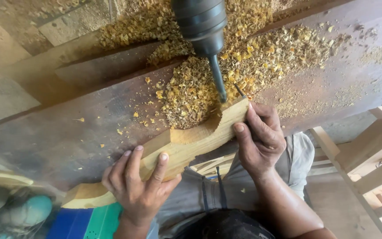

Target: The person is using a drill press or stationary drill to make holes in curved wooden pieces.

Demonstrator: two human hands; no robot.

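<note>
A long curved piece of pale wood (191, 139) lies slanted across the edge of a worn brown machine table (67, 128). My left hand (135, 183) grips its lower left part, fingers over the top. My right hand (259, 139) clamps its upper right end and also holds a thin dark pencil-like stick (240, 91). A dark drill chuck (200, 24) hangs from above, and its bit (218, 79) touches the top edge of the wood near the right end.
A thick heap of yellow wood shavings (226, 62) covers the table behind the bit. Pale wooden frame parts (368, 163) stand at the right. A blue and green object (89, 223) and a teal rounded thing (32, 210) sit at the lower left.
</note>
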